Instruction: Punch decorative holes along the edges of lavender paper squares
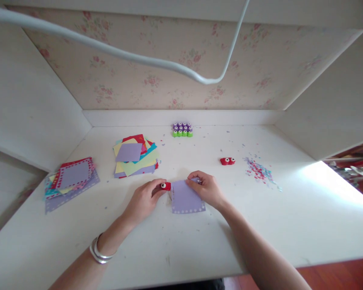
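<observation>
Though hole-edged, squarish purple paper (pixel 187 198).

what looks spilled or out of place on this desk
The tiny red, blue and purple bits beyond the right hand look spilled: they lie loose on the bare white desktop, with strays elsewhere. The middle paper stack also looks askew, its sheets fanned at different angles.
</observation>
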{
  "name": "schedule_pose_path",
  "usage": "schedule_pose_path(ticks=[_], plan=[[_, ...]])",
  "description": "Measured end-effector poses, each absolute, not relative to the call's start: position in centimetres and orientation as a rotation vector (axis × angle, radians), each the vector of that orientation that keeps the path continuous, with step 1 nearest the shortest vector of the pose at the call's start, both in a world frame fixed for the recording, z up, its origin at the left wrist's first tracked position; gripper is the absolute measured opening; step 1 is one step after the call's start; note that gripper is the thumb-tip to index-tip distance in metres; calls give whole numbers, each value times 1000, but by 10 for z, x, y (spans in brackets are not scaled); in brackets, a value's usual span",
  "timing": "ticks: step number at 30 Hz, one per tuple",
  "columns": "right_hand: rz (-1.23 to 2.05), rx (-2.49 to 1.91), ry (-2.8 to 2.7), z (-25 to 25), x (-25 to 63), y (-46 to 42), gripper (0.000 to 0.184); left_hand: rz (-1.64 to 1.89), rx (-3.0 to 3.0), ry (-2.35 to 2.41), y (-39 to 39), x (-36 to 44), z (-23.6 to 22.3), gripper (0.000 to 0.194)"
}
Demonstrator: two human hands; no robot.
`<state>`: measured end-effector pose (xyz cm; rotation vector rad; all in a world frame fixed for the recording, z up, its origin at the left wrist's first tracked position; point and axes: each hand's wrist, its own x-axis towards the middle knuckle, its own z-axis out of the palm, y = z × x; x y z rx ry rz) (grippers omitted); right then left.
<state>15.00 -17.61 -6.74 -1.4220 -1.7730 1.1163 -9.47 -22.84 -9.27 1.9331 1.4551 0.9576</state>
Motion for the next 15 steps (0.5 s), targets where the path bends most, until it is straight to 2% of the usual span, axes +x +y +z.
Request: schedule_pose_path(ticks=[15], plan=[[1131, -1393, -1765, -67, 150, -176, 18, 947, 1983, 1469, -228, -96, -96, 27]])
